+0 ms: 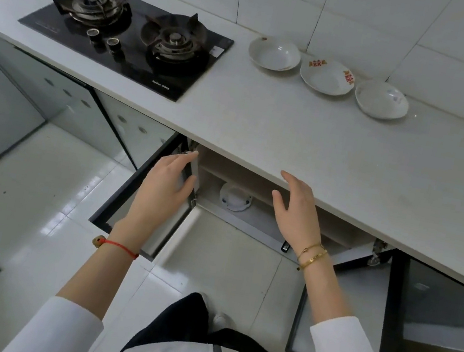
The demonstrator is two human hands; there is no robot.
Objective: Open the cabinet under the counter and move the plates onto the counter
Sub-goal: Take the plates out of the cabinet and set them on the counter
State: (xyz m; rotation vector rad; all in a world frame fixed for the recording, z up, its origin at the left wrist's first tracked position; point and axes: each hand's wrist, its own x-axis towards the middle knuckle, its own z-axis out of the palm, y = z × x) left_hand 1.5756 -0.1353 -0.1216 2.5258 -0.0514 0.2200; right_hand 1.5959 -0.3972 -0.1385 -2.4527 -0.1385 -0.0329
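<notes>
Cabinet doors (pixel 129 188) stand open. Left hand (pixel 165 186) and right hand (pixel 296 209), both empty with fingers spread, hover before one plate (pixel 234 198) inside. Three plates (pixel 326 74) rest on the counter (pixel 293 137).

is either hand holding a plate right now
No, the left hand and right hand are both open and empty in front of the open cabinet, where one plate sits inside.

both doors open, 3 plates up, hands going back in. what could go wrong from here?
1. The remaining plate sits deep in the cabinet under the counter edge; lifting it out could knock it against that edge.
2. The left hand is beside the left door near its hinge side; fingers could get pinched.
3. The right door stands out near the person's legs, easy to bump.
</notes>
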